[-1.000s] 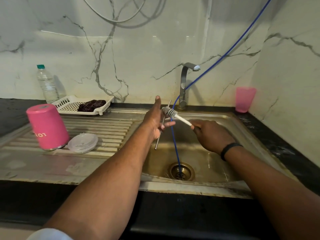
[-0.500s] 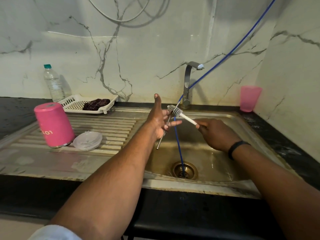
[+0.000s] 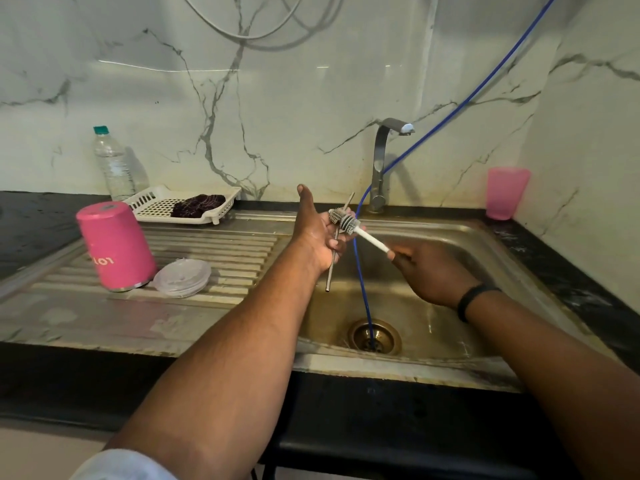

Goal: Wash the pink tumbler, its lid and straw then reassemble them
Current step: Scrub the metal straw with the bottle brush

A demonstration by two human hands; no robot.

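Straw [image 3: 331,261]: thin metal tube, stiff and light, probably slick when wet; I judge mid-length the best place to pinch it so it won't swing.
Left hand [image 3: 317,242]: over the sink's [image 3: 485,244] near-left edge, palm up, thumb raised, fingers curled round the straw, which stands nearly upright.
Right hand [image 3: 433,275]: closed on the white handle of the brush [image 3: 346,223], whose bristles lie against the straw's upper part.
Arms: both stretched forward, hands near each other above the basin.
Tumbler [image 3: 116,245]: upside down on the drainboard, left.
Lid [image 3: 182,277]: clear, flat, just beside the tumbler.
Risk: straw slipping into the drain [image 3: 374,337].
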